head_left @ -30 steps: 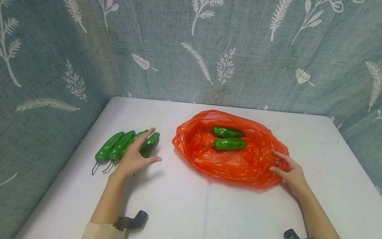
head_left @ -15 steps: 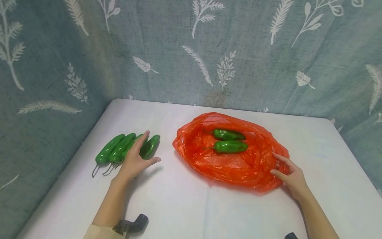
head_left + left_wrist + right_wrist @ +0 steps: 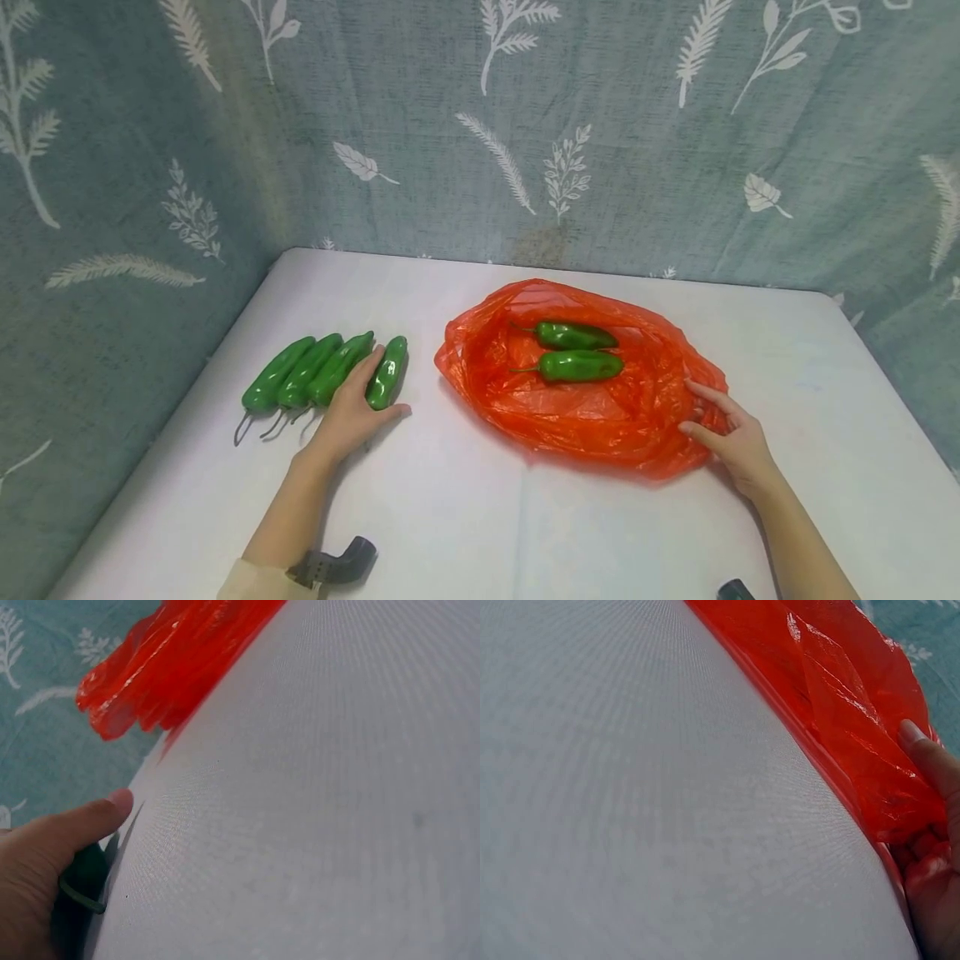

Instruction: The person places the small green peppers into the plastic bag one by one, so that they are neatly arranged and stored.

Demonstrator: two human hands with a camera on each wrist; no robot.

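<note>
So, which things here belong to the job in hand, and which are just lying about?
Probably the job's:
Open red plastic bag
Two long green peppers inside it
Four long green peppers left of it
Left hand, at the rightmost of those four
Right hand, holding the bag's edge

Just surroundings:
White table
Blue-green cloth with white leaf prints
Dark devices at the wrists

Nearer the left edge of the white table (image 3: 465, 517), the bare left forearm (image 3: 296, 504) slants inward, left hand (image 3: 351, 421) with thumb spread from fingers; nearer the right edge, the right forearm (image 3: 802, 533) likewise, right hand (image 3: 738, 450) with fingers curled below the thumb.
</note>
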